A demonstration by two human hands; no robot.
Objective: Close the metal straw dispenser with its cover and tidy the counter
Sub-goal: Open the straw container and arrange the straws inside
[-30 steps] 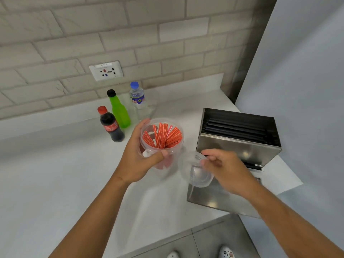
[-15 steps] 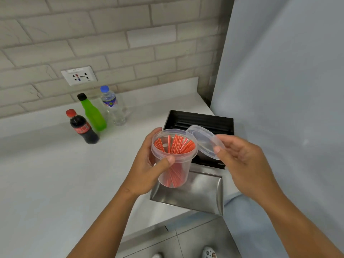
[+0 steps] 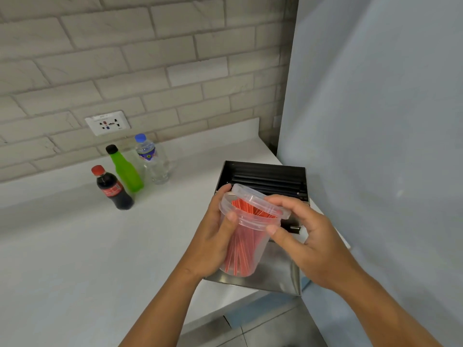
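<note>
Lid sits tilted on tub; left hand grips tub, right hand pinching lid should press its rim level.

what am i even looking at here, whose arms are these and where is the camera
There is no machine here: these are a person's two bare arms, filmed by a wide-angle camera worn on their head, looking forward and down. The left hand holds a clear plastic tub full of red sticks. The right hand is setting a clear lid on it; the lid sits tilted, not pressed down all round. Behind the tub, on the white counter, stands an open metal straw dispenser with black straws inside. Further left are three bottles: a cola bottle, a green bottle and a water bottle. A wall socket sits above them.
</note>
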